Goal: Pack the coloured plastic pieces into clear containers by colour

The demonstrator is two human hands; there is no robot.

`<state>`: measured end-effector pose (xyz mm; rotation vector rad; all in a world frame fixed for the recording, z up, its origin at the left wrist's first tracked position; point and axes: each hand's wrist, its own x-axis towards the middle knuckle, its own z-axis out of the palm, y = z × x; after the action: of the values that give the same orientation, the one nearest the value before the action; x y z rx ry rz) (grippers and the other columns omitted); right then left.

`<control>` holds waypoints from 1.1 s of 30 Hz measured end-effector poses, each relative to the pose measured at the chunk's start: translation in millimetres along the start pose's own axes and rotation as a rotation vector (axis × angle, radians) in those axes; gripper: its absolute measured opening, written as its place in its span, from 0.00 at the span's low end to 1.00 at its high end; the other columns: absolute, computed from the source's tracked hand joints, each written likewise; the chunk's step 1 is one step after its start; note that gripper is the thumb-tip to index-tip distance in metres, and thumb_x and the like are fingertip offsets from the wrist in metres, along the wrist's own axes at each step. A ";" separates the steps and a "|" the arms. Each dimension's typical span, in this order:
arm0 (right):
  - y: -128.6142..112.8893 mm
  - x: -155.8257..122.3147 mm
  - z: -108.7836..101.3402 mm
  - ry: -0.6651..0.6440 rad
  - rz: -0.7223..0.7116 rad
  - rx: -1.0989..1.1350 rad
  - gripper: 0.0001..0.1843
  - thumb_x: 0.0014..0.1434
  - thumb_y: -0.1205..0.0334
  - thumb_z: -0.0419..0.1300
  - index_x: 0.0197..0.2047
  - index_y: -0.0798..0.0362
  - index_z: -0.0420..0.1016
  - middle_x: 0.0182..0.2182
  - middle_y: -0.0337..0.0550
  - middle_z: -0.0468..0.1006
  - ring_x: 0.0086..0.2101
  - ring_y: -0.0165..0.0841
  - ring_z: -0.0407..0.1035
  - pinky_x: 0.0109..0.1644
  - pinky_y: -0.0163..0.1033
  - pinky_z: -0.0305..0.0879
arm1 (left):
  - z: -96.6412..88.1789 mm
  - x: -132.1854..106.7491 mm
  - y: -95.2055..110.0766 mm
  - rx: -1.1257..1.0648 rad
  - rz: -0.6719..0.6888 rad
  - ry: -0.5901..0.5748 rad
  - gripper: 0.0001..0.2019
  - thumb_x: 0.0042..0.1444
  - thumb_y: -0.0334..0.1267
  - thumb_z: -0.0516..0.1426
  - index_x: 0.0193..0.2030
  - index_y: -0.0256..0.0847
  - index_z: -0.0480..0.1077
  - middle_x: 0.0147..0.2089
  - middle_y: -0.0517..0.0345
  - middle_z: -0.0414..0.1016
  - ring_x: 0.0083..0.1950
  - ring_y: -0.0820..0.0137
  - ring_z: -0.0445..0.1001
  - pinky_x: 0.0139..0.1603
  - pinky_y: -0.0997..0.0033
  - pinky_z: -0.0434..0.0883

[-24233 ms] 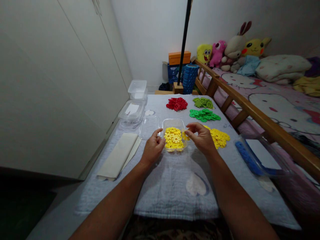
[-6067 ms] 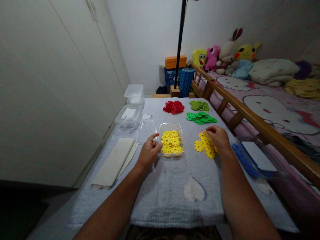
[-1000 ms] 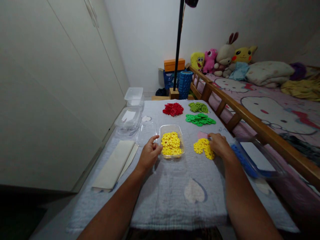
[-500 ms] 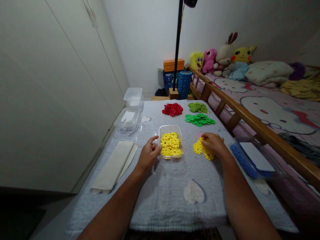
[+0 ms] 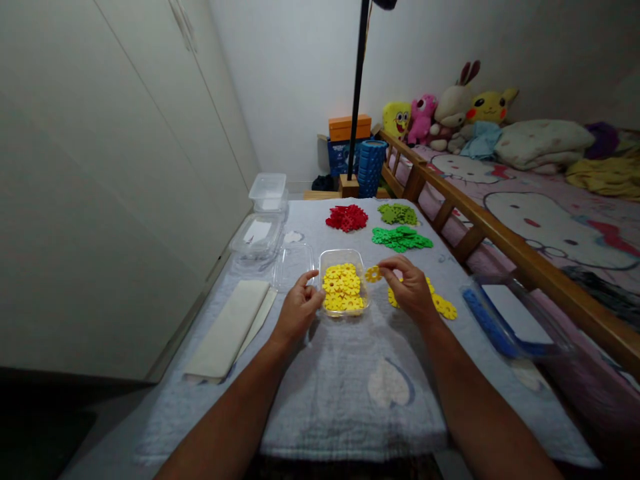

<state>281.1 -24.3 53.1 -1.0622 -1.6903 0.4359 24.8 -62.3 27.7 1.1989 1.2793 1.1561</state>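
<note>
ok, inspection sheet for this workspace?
Surface: blue-grey tablecloth, heart prints.
Job's things: open transparent box holding yellow pieces; loose yellow pile to its right, partly hidden.
Clutter: red pile, bright-green pile, olive pile; folded cream sheet; stacked boxes, left; box with blue contents, right.
Hands: left hand at the transparent box's left side; right hand pinching one yellow piece beside it.
Cables: possible cord beside black pole, too fine to confirm.
Surroundings: white cabinet left; bed with plush toys right.
</note>
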 end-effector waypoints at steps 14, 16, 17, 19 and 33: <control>6.9 1.3 5.3 -0.030 -0.002 -0.252 0.07 0.64 0.58 0.59 0.40 0.47 0.79 0.41 0.45 0.83 0.47 0.43 0.72 0.57 0.50 0.63 | 1.2 -2.1 5.6 0.007 -0.016 -0.006 0.31 0.56 0.48 0.62 0.64 0.37 0.66 0.24 0.73 0.58 0.23 0.77 0.56 0.24 0.78 0.54; 21.3 5.6 -11.3 0.039 0.057 -0.374 0.08 0.64 0.59 0.57 0.39 0.48 0.79 0.42 0.46 0.83 0.48 0.43 0.72 0.59 0.51 0.62 | 1.2 -2.1 4.8 0.006 -0.013 -0.007 0.31 0.56 0.48 0.62 0.64 0.37 0.66 0.24 0.73 0.57 0.23 0.77 0.56 0.24 0.78 0.54; 29.4 6.5 -20.2 0.051 0.104 -0.449 0.09 0.63 0.60 0.57 0.39 0.48 0.79 0.43 0.48 0.83 0.49 0.44 0.72 0.60 0.51 0.61 | 1.2 -2.1 4.3 0.004 -0.013 -0.007 0.31 0.56 0.48 0.62 0.64 0.36 0.65 0.24 0.73 0.57 0.23 0.77 0.56 0.24 0.77 0.54; 45.8 5.4 -37.2 0.064 0.235 -0.618 0.12 0.62 0.62 0.55 0.41 0.50 0.81 0.47 0.52 0.82 0.52 0.46 0.71 0.61 0.53 0.60 | 1.3 -2.0 3.5 -0.003 -0.015 -0.006 0.31 0.56 0.48 0.62 0.64 0.37 0.65 0.23 0.73 0.57 0.22 0.77 0.56 0.24 0.77 0.54; 81.5 -9.2 -59.4 -0.166 0.618 -0.940 0.18 0.60 0.59 0.58 0.50 0.53 0.83 0.47 0.57 0.83 0.45 0.45 0.76 0.45 0.45 0.65 | -0.1 -0.8 3.9 0.027 -0.010 -0.014 0.31 0.56 0.48 0.61 0.63 0.36 0.66 0.23 0.74 0.58 0.22 0.77 0.56 0.24 0.77 0.54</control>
<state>370.5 -0.1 12.3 -2.3140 -1.7009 0.0782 25.0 -62.9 31.6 1.2171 1.2930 1.1239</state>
